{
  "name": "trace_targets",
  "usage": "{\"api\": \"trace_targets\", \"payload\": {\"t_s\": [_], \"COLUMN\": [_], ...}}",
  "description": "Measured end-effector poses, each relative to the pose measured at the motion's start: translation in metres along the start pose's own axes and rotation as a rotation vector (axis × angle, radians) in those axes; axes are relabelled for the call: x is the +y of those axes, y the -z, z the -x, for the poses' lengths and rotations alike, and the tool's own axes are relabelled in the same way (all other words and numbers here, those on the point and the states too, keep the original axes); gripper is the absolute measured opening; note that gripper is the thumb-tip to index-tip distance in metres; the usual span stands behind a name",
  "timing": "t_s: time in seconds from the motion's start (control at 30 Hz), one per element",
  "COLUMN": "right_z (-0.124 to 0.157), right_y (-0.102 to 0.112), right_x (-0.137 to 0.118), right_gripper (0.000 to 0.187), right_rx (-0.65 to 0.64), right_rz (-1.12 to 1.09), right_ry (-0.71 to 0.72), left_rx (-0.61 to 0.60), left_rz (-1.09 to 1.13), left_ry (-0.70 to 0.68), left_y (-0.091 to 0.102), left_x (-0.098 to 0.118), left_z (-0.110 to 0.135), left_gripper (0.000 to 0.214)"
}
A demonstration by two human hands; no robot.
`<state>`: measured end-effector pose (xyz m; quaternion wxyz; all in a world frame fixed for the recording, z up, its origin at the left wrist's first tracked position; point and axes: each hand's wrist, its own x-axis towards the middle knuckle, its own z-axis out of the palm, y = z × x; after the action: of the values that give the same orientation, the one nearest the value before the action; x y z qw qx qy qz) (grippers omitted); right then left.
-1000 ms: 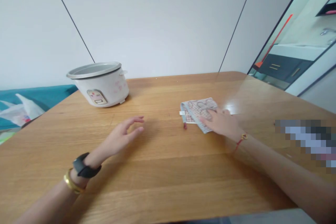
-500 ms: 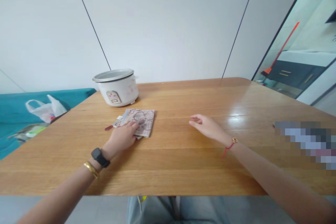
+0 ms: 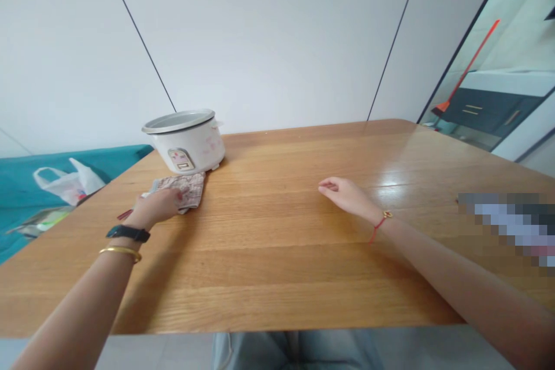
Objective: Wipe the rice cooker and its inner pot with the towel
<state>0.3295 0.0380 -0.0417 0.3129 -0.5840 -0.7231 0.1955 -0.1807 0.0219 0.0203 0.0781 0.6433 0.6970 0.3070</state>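
My left hand [image 3: 158, 208] is closed on a folded patterned cloth [image 3: 193, 188], which lies flat on the table at the left. A dark red strip [image 3: 125, 215] pokes out on the left side of the cloth. Part of the cloth is hidden under my fingers. Just behind it stands a white rice cooker [image 3: 188, 141] with no lid on. Above the middle right of the table, my right hand [image 3: 344, 192] has its fingers curled in towards the thumb, and nothing shows in them.
The wooden table [image 3: 269, 254] has its near edge by my legs. On a teal sofa [image 3: 125, 162] at the left lies a white plastic bag [image 3: 69, 182]. A blurred-out item [image 3: 511, 219] lies at the right. An orange-handled broom [image 3: 472, 63] stands beyond the doorway.
My left hand has slid the folded cloth left and away from me, up close to the rice cooker. My right hand has stayed in about the same place, its fingers closing a little.
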Motion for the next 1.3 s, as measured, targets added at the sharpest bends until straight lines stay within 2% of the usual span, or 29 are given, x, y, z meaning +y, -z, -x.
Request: {"api": "trace_targets", "payload": {"t_s": [0.1, 0.2, 0.27, 0.33, 0.47, 0.53, 0.6, 0.9, 1.3], "right_z": [0.0, 0.001, 0.001, 0.003, 0.007, 0.008, 0.009, 0.016, 0.018], "right_y": [0.0, -0.002, -0.001, 0.001, 0.004, 0.003, 0.002, -0.005, -0.005], "right_x": [0.01, 0.019, 0.023, 0.025, 0.025, 0.024, 0.023, 0.019, 0.016], "right_gripper": [0.027, 0.029, 0.031, 0.033, 0.036, 0.037, 0.037, 0.037, 0.038], "right_rx": [0.088, 0.182, 0.233, 0.273, 0.326, 0.335, 0.325, 0.244, 0.207], "right_rz": [0.016, -0.035, -0.099, -0.165, -0.266, -0.288, -0.288, -0.225, -0.159], "right_ry": [-0.015, -0.002, 0.012, 0.021, 0.004, -0.005, -0.005, 0.005, 0.019], "left_rx": [-0.061, -0.173, -0.199, -0.163, -0.134, -0.122, -0.094, -0.135, -0.187], "left_rz": [-0.153, -0.265, -0.185, 0.024, 0.591, 0.762, 0.842, 0.9, 0.886], "left_ry": [-0.088, -0.225, -0.263, -0.237, -0.017, 0.096, 0.159, 0.225, 0.208], "left_y": [-0.023, -0.053, -0.07, -0.085, -0.1, -0.103, -0.105, -0.109, -0.111], "left_x": [0.038, 0.077, 0.095, 0.103, 0.102, 0.101, 0.101, 0.1, 0.096], "left_z": [0.004, 0.01, 0.016, 0.025, 0.04, 0.042, 0.041, 0.038, 0.038], "left_gripper": [0.024, 0.03, 0.028, 0.027, 0.029, 0.03, 0.031, 0.036, 0.034]}}
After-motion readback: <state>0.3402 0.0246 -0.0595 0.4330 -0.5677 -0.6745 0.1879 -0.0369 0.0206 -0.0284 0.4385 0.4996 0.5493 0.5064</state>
